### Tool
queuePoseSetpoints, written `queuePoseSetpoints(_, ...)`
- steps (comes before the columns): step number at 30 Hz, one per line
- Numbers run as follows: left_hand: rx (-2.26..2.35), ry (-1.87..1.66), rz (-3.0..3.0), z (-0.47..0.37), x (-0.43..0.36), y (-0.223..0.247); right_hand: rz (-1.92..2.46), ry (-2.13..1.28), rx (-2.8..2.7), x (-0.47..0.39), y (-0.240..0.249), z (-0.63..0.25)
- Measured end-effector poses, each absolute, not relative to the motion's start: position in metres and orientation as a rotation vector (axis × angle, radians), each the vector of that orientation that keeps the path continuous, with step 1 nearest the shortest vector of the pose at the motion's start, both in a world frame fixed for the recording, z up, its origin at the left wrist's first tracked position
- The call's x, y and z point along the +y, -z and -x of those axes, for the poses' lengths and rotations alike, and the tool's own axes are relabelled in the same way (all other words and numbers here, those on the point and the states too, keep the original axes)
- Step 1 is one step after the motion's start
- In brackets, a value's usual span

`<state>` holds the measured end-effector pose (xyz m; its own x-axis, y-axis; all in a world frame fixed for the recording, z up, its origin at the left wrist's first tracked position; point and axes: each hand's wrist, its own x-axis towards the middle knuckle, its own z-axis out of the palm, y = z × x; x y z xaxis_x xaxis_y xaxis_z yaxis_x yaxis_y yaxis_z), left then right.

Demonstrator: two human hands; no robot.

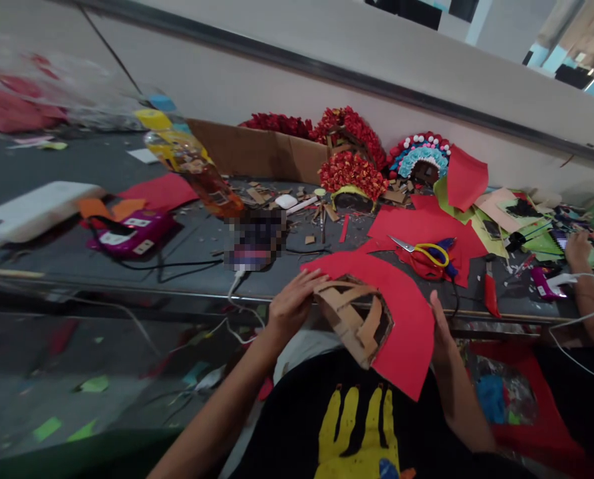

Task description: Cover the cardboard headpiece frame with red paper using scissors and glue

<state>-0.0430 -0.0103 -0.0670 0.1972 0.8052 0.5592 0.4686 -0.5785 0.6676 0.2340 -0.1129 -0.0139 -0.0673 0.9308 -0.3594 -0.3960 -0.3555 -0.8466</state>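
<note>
In front of my black shirt is a half-dome frame of woven cardboard strips (359,329), with a red arched sheet (411,326) standing along its rim like a fan. My left hand (291,306) grips the frame's left end, fingers lying over its top beside the sheet. At the sheet's right edge, my right hand (441,329) holds it from the side; some of its fingers are hidden behind the sheet. Yellow- and blue-handled scissors (429,253) lie on red sheets (391,226) beyond my hands. A red-handled cutter (491,293) rests near the table edge.
Red flowered headdresses (354,176) and a blue-and-red one (421,156) stand by the wall. A drink bottle (191,163), a cabled phone (257,243), a purple device (137,233) and a white case (37,209) are leftward. A co-worker's hand (577,249) is at right.
</note>
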Motion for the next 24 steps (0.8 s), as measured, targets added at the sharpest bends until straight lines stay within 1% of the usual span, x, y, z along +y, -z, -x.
queuePoseSetpoints(4,1.03,-1.183,-2.406,0.064,-0.026,0.072,1.173,-1.722,-0.567,-0.129,0.029,-0.223)
queuePoseSetpoints(7,0.963,-0.972,-2.531,0.083,-0.034,0.079,1.197,-1.76,-0.557,-0.137,0.037,-0.212)
queuePoseSetpoints(10,0.966,-0.75,-2.639,0.094,-0.036,0.08,1.195,-1.688,-0.666,-0.143,0.045,-0.201)
queuePoseSetpoints(15,0.994,-0.493,-2.746,0.091,-0.034,0.065,1.199,-1.615,-0.784,-0.146,0.051,-0.193)
queuePoseSetpoints(19,0.967,-0.444,-2.724,0.089,-0.033,0.057,1.203,-1.667,-0.713,-0.149,0.049,-0.189)
queuePoseSetpoints(24,0.903,-0.467,-2.692,0.097,-0.034,0.062,1.189,-1.673,-0.649,-0.164,0.049,-0.18)
